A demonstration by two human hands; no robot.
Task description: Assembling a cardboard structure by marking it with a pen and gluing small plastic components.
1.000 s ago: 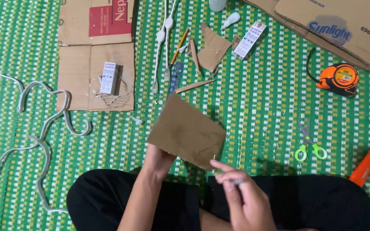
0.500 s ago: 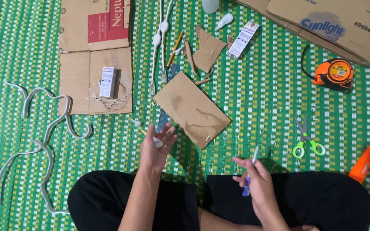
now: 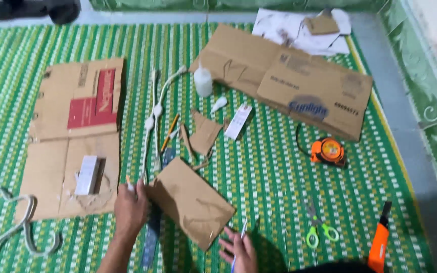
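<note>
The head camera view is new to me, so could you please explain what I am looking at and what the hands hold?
A person sitting on a green woven mat wears the camera on the head, so you look down at their own two bare hands. The left hand rests at the edge of a brown cardboard piece and seems to pinch something small that I cannot make out. The right hand holds a thin pen-like stick. Around them lie flattened cardboard boxes, an orange tape measure, green-handled scissors, an orange utility knife, a white glue bottle and a white cord.
</note>
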